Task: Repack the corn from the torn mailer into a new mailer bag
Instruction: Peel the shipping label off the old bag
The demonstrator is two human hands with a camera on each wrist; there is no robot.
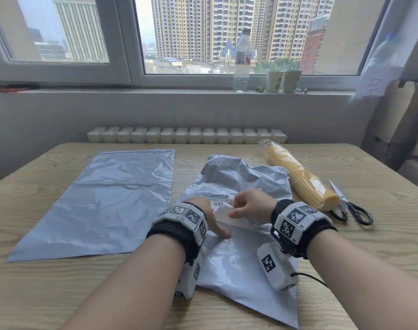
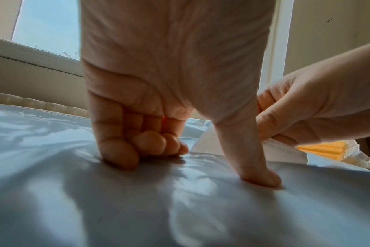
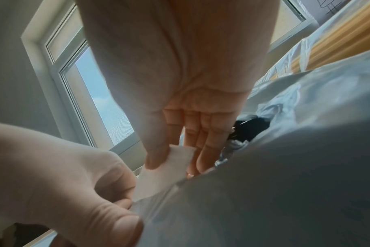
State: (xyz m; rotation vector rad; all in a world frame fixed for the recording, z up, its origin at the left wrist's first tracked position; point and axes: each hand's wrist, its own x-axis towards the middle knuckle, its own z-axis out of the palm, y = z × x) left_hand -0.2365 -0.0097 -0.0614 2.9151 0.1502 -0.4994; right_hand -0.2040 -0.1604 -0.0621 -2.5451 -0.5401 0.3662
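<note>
Both wrists hover low over the torn mailer [image 1: 239, 263] while I peel its shipping label [image 1: 229, 216].

With my left hand [image 1: 204, 210] I press the grey film to the desk [image 1: 346, 270], knuckles curled and thumb down, holding nothing; the fingers [image 3: 158, 150] of my right hand [image 1: 250, 202] pinch the white label corner and lift it. Corn [image 1: 300, 175], in clear wrap, already lies out beside the scissors [image 1: 350, 206]; the new mailer bag [image 1: 103, 198] lies flat on the left. I judge the next move needs a slow, even pull, so the label does not tear.
</note>
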